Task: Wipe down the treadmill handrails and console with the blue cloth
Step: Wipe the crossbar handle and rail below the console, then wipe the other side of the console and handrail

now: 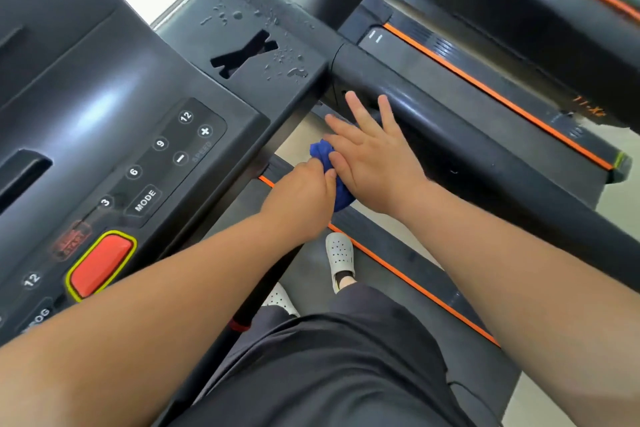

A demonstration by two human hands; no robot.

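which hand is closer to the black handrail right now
Right. The right hand reaches its straight fingers up beside the handrail; the left hand sits farther off toward the console, gripping the blue cloth.

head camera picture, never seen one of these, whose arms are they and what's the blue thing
The camera sits on a person's head, looking down at their own arms on a treadmill. The left hand grips a bunched blue cloth; the right hand lies open against it, beside the black handrail. On the left is the console with speed buttons and a red button. Water droplets sit on its corner.
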